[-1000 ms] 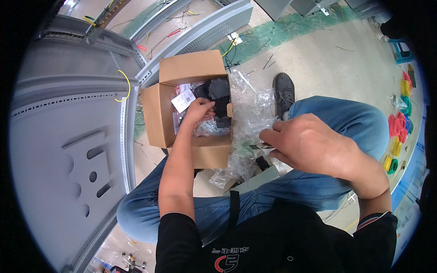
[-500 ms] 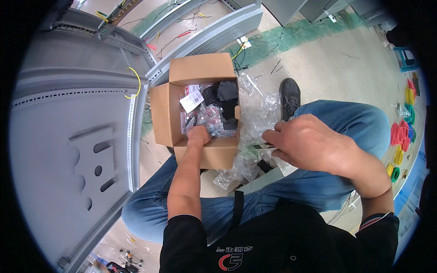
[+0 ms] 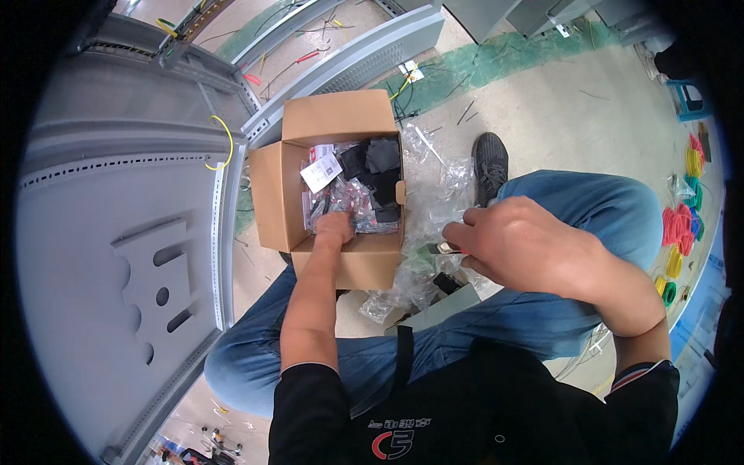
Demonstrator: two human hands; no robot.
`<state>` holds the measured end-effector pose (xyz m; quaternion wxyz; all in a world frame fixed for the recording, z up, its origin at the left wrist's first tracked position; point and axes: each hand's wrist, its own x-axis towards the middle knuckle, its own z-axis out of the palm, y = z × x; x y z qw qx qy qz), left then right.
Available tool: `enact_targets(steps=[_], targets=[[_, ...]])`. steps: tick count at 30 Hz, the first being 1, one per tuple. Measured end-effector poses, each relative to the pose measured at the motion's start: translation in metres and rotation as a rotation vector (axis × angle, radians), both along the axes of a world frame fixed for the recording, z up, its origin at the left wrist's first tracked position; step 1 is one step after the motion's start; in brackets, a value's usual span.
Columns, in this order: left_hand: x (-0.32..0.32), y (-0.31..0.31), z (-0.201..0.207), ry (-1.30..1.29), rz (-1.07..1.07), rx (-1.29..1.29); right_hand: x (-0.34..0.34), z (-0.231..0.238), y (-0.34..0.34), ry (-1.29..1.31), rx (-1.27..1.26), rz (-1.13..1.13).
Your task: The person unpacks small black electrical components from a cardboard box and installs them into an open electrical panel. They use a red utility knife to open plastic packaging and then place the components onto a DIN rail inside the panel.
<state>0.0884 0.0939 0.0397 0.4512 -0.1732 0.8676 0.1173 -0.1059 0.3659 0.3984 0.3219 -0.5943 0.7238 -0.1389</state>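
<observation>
Cardboard box (image 3: 341, 194): open, flaps folded out, standing on the floor just in front of the person's knees, beside a grey metal cabinet panel.
Box contents: small clear bags of parts (image 3: 349, 203), black pieces at the far right, and a white paper slip (image 3: 321, 170) lying on top.
Left hand (image 3: 335, 229): reaches down into the near edge of the box, fingers curled into the bagged parts; whether they grip one cannot be told from above.
Right hand (image 3: 518, 242): held over the right thigh, fingers drawn together, tips pinching a small dark and light object (image 3: 446, 248) at the edge of the plastic.
Loose clear plastic bags (image 3: 434, 209): crumpled in a heap between the box and the right hand, spilling across the lap.
Legs: blue jeans, one black shoe (image 3: 490, 161) on the floor beyond the plastic.
Cabinet panel (image 3: 116, 256): grey, with cut-out holes, to the person's left.
Far right floor: coils of coloured wire (image 3: 680, 232), red, green and yellow, well apart from the hands.
</observation>
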Motion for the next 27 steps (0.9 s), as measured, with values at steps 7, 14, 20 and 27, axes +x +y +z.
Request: enact_targets(steps=[7,14,20,27], targets=[[0.012,-0.015,0.000,0.168,0.205,0.001,-0.008,-0.017,-0.008,0.017,0.014,-0.006],[-0.015,-0.066,0.072,0.526,0.516,0.118,-0.026,-0.012,-0.033,0.188,0.053,-0.110],[-0.037,-0.085,0.251,0.663,0.468,0.038,-0.027,-0.036,-0.055,0.041,0.058,-0.111],[0.028,-0.044,0.391,0.855,0.492,-0.027,-0.014,-0.071,-0.095,-0.143,0.134,-0.053]])
